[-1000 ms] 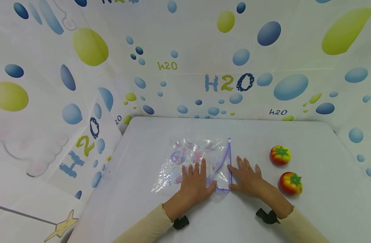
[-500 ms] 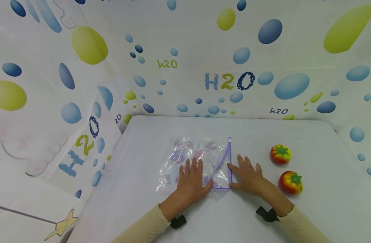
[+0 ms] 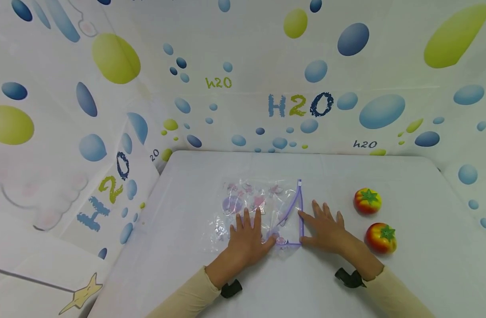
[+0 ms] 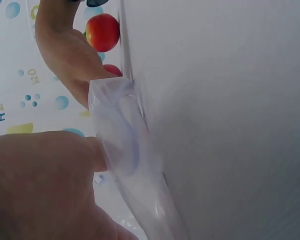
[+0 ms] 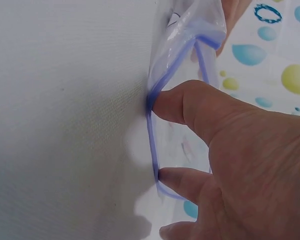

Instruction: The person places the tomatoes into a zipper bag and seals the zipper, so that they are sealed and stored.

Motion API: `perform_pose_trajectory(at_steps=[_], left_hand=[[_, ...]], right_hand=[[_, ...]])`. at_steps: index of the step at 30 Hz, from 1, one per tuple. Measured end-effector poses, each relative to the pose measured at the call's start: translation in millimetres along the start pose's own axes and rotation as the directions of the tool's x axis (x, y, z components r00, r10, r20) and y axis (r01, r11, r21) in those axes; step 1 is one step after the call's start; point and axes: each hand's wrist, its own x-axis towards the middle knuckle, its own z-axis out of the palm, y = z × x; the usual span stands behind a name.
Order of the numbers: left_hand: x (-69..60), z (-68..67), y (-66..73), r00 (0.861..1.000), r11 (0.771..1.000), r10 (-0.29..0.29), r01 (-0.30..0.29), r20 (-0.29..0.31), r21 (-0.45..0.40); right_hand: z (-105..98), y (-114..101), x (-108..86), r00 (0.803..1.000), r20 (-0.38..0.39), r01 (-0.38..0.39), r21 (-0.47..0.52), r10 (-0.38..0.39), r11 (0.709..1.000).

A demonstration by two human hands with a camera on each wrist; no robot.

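White wall covering (image 3: 251, 53), printed with blue and green drops and "H2O" lettering, is seen at the far side and on the left and right. A white table (image 3: 426, 247) is enclosed by it. A yellow star (image 3: 81, 293) is printed at the near left.

A clear plastic bag (image 3: 252, 196) with pink and purple prints is laid flat near the middle of the table, its mouth turned to the right. The mouth is bordered by a purple strip (image 3: 301, 207). One run is held straight along the right edge; the other is slanted from the far corner toward the near left, so that a triangular gap is formed. A white slider (image 3: 299, 183) is fitted at the far corner.

The left hand (image 3: 247, 240) is rested on the near part of the bag, palm down. Its fingers are extended and spread, with the thumb directed right toward the mouth. Whether the thumb is placed inside or outside the film cannot be told.

The right hand (image 3: 326, 232) is positioned right of the mouth. The right edge is touched by its thumb and forefinger at two separated points; the remaining fingers are spread toward the far side.

Two red-and-yellow fruits with green leaf tops are placed right of the right hand: a far fruit (image 3: 367, 202) and a near fruit (image 3: 381, 238), set apart. Black devices (image 3: 231, 289) are worn at both wrists, beside beige sleeves (image 3: 183, 298).
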Motion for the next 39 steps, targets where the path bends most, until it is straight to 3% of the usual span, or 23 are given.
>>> perform_pose_trajectory(at_steps=[19, 32, 39], left_hand=[[5.2, 1.7, -3.7, 1.0, 1.0, 0.011, -0.011, -0.03, 0.014], [7.5, 1.3, -10.1, 0.999, 1.0, 0.001, -0.003, -0.045, -0.029], [7.1, 4.0, -11.5, 0.998, 1.0, 0.012, -0.013, -0.054, -0.02]], right_hand=[[-2, -6, 2.6, 0.998, -0.03, 0.059, -0.007, -0.059, 0.998], [-31, 11, -17.1, 0.979, -0.198, 0.054, -0.011, -0.055, 0.998], [-43, 27, -24.2, 0.973, -0.22, 0.07, -0.006, -0.07, 0.998]])
